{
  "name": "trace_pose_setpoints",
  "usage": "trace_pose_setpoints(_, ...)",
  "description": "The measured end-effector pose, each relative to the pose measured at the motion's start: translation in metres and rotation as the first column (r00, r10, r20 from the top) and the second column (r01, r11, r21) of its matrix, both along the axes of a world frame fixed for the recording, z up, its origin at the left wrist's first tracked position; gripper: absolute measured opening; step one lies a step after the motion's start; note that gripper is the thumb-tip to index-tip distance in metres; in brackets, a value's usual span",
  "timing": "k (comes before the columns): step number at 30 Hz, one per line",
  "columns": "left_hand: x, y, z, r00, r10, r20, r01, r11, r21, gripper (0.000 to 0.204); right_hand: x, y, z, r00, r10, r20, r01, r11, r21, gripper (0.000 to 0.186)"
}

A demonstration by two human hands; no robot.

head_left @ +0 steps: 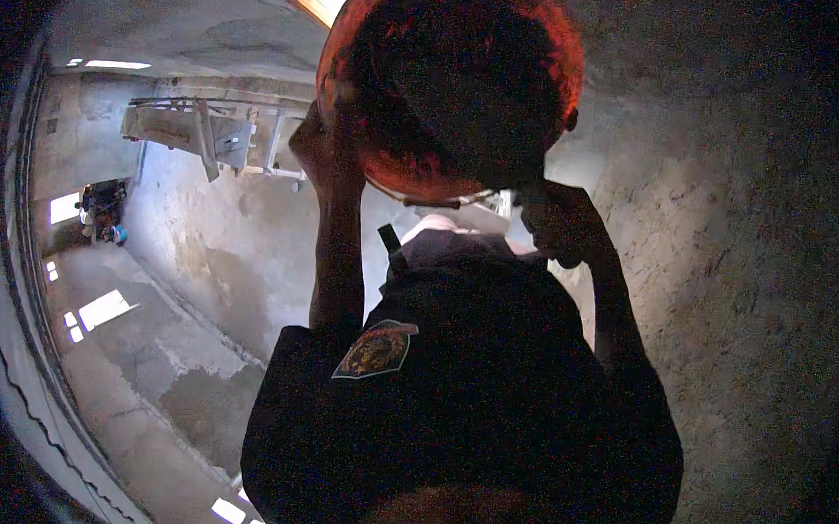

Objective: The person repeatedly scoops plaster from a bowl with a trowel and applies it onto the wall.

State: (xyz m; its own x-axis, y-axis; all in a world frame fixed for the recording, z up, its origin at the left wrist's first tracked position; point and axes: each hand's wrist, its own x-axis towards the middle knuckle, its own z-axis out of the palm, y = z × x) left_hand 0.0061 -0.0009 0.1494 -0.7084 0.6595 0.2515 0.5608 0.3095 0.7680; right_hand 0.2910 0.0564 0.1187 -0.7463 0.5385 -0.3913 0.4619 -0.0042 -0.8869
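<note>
An orange-red bowl [410, 174] is raised in front of me, its inside dark and smeared. My left hand [317, 148] is closed on the bowl's left side, with the forearm upright below it. Closed around a handle, my right hand [562, 220] is at the lower right of the bowl. The handle seems to belong to a trowel [479, 113], whose dark, flat blade lies across the bowl's inside. Deep shadow hides the blade's outline and whatever material the bowl holds.
A rough plastered wall [722, 278] rises close on my right. Planks on a wooden platform [185, 128] stand at the far left. Dark items with a blue object [117, 235] sit by the left wall. The concrete floor [222, 413] has damp patches.
</note>
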Motion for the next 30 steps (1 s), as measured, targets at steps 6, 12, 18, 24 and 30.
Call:
trace_pose_setpoints(6,-0.008,0.012,-0.036,1.000,-0.002,-0.018,0.002,1.000,-0.022,0.044,0.031,0.030,-0.011,0.957,-0.273,0.100,0.291,0.918,-0.270,0.028)
trace_pose_setpoints(12,0.000,-0.005,-0.122,0.907,-0.066,-0.417,0.105,0.992,0.071,0.037,0.012,0.057,0.013,0.689,-0.672,-0.271,0.476,0.702,-0.529,0.035)
trace_pose_setpoints(18,-0.020,-0.029,-0.193,0.956,-0.062,-0.288,0.145,0.950,0.277,0.044,0.031,0.129,0.036,0.556,-0.660,-0.504,0.606,0.738,-0.297,0.035)
trace_pose_setpoints(24,0.000,-0.034,-0.131,0.979,-0.182,-0.090,0.191,0.975,0.109,0.037,0.033,0.232,0.126,0.385,-0.429,-0.817,0.861,0.485,0.151,0.042)
trace_pose_setpoints(30,-0.008,-0.033,-0.139,0.978,-0.172,-0.119,0.170,0.985,-0.026,0.034,0.031,0.312,0.203,0.503,-0.256,-0.826,0.666,-0.495,0.558,0.044)
